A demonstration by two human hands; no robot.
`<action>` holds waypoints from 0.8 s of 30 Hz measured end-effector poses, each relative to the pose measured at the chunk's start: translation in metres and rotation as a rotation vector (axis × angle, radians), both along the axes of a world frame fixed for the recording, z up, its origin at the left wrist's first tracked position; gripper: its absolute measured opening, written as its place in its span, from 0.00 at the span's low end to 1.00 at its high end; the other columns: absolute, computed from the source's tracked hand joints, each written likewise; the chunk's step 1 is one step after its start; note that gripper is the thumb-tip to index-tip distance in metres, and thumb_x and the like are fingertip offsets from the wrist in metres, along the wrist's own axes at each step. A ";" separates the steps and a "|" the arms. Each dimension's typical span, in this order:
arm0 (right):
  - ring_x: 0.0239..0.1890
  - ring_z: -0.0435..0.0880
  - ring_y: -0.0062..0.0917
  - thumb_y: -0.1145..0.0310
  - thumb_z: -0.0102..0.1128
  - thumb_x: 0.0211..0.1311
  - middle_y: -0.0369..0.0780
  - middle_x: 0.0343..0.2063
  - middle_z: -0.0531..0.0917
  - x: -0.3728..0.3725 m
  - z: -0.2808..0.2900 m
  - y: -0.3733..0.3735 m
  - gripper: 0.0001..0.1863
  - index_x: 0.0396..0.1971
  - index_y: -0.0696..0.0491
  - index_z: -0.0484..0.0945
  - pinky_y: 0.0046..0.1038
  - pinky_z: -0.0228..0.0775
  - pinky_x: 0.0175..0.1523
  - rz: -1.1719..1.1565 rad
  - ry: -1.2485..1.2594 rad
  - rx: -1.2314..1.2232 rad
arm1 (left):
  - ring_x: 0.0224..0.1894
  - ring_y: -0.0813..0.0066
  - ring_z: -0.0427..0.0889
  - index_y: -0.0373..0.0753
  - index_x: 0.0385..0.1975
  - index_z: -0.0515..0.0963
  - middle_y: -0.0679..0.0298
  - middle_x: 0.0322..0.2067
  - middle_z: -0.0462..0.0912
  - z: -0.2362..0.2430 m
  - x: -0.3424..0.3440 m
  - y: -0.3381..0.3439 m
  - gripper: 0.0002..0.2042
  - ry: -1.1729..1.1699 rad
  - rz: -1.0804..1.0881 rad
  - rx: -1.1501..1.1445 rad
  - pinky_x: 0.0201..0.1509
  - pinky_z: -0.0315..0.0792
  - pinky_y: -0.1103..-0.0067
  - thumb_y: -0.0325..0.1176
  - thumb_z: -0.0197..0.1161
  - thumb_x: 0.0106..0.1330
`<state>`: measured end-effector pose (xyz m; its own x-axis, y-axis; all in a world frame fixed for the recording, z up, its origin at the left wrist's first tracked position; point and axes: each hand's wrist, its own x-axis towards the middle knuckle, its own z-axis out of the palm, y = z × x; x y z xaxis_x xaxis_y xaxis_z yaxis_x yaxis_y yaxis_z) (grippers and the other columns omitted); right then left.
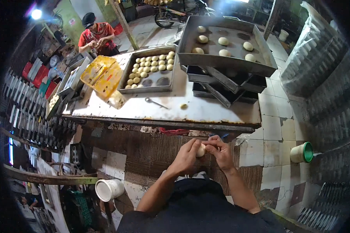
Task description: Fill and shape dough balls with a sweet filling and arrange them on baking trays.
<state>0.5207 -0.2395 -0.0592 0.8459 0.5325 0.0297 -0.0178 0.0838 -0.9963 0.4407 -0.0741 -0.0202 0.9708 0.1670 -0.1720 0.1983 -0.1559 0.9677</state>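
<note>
In front of my body, a pale dough ball (200, 150) sits in the fingers of my left hand (186, 156), which is closed around it. My right hand (221, 154) meets it from the other side, its fingers pinched together at the top of the ball. A small blue thing (224, 136) sticks out past the right fingers; what it belongs to is hidden. Beyond my hands is a worktable (144, 110) with a metal tray (151, 89) of several dough balls. A small metal tool (156, 103) and a small yellowish piece (183, 106) lie near its front edge.
Stacked metal trays (225, 58) rise at the table's right, the top one holding spaced dough balls. A yellow tub (102, 75) stands left. A person in red (99, 39) works behind. White bucket (109, 190) and green-rimmed bucket (301, 152) flank me on the floor.
</note>
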 end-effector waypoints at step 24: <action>0.57 0.82 0.29 0.75 0.54 0.74 0.45 0.57 0.83 0.399 0.211 0.167 0.22 0.65 0.62 0.72 0.30 0.72 0.64 -0.349 -1.012 -0.674 | 0.68 0.47 0.69 0.31 0.61 0.75 0.42 0.63 0.74 -0.042 0.255 0.344 0.22 0.116 0.135 0.630 0.72 0.62 0.59 0.40 0.57 0.75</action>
<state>0.9194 -0.0720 0.1515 0.7016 0.4481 0.5541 0.6960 -0.5979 -0.3977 0.6952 0.2700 -0.0625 0.9153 0.3891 -0.1039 0.3535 -0.6526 0.6702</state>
